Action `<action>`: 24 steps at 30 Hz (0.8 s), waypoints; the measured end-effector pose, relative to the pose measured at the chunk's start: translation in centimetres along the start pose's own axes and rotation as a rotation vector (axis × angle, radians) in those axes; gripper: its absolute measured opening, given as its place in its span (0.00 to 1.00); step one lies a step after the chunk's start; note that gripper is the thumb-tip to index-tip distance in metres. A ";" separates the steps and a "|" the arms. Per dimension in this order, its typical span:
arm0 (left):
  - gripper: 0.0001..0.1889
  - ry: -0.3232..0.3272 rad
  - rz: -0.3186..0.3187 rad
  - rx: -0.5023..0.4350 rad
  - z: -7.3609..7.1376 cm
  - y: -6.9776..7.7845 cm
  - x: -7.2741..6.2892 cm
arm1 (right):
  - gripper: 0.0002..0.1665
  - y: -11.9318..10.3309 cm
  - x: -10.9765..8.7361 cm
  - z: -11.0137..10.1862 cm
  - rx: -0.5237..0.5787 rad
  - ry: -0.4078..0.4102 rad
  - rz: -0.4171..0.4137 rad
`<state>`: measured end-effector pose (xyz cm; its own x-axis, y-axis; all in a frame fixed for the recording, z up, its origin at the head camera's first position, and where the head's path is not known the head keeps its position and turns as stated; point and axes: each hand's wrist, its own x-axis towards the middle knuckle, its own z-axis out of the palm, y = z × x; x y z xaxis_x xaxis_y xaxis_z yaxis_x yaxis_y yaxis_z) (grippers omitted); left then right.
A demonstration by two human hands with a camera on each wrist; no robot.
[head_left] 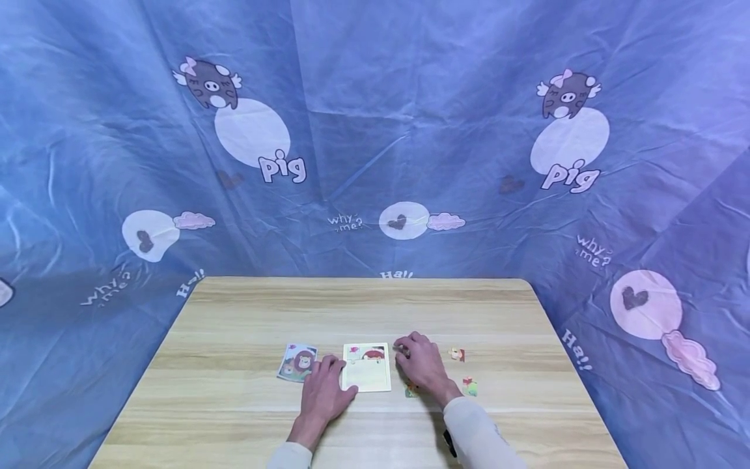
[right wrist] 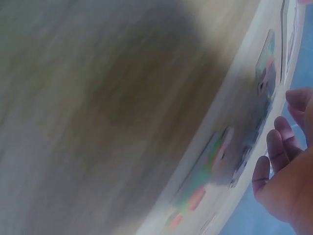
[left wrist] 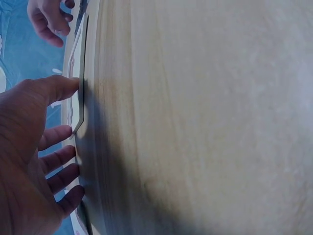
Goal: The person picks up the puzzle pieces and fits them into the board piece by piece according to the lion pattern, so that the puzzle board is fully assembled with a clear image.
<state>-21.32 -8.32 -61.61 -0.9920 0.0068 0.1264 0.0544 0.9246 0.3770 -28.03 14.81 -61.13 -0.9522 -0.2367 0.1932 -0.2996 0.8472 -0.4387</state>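
My left hand (head_left: pixel 325 391) touches a pale square puzzle board (head_left: pixel 366 384), thumb at its front edge and fingers along its left side. In the left wrist view, the thumb (left wrist: pixel 63 88) meets the board's edge and the other fingers are spread. Picture pieces with a pink flower (head_left: pixel 354 350) and a reddish-brown mane (head_left: pixel 374 354) fill the board's upper part; its lower part is bare. Right of the board, my right hand (head_left: pixel 423 361) hovers low over a dark puzzle piece (head_left: pixel 404 352). The right wrist view shows its fingers (right wrist: pixel 278 147) loosely bent, apart from the pieces below.
A lion picture card (head_left: pixel 297 363) lies left of the board, beside my left fingers. Loose puzzle pieces lie to the right: one orange-green (head_left: pixel 412 390) under my right wrist, one brown-white (head_left: pixel 457 354) farther back, one green-red (head_left: pixel 470 386). A blue printed curtain (head_left: pixel 375 150) surrounds the wooden table (head_left: pixel 263 306).
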 end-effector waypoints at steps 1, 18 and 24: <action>0.30 -0.001 -0.001 0.000 0.0 0.0 0.0 | 0.12 0.2 -0.1 -0.1 0.000 0.002 0.001; 0.30 -0.004 -0.008 -0.020 -0.1 -0.1 0.1 | 0.13 2.2 -1.3 -1.1 -0.002 -0.021 0.027; 0.30 0.008 -0.002 -0.035 -0.1 -0.1 0.0 | 0.18 2.5 -1.4 -1.1 -0.044 -0.034 0.029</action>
<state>-21.31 -8.43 -61.59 -0.9912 0.0015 0.1324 0.0560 0.9109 0.4088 -27.33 17.77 -61.49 -0.9621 -0.2272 0.1508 -0.2698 0.8736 -0.4049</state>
